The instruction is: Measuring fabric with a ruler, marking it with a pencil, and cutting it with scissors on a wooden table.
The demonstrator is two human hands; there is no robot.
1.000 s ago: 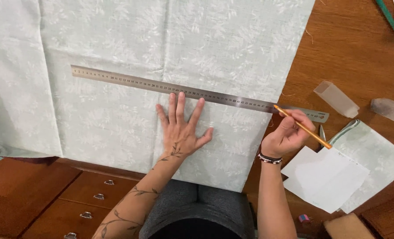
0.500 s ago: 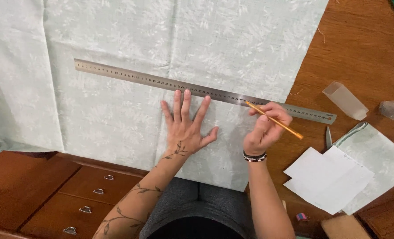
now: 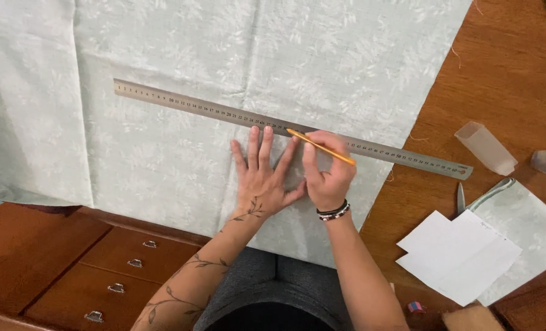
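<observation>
A pale green patterned fabric [image 3: 224, 61] is spread over a wooden table [image 3: 500, 73]. A long steel ruler [image 3: 187, 104] lies slanted across it. My left hand [image 3: 264, 178] presses flat on the fabric just below the ruler, fingers spread. My right hand [image 3: 327, 175] sits right beside it and grips a yellow pencil [image 3: 322, 147], whose tip touches the fabric at the ruler's lower edge.
White paper sheets [image 3: 457, 254] and a folded piece of the same fabric [image 3: 530, 227] lie at the right. A clear plastic box [image 3: 486, 147] and scissors tips [image 3: 460, 199] are near them. Wooden drawers [image 3: 101, 263] sit below the table edge.
My right hand has moved left with the pencil, from the fabric's right edge to beside my left hand, bringing the tip onto the ruler's edge. The left hand stayed flat.
</observation>
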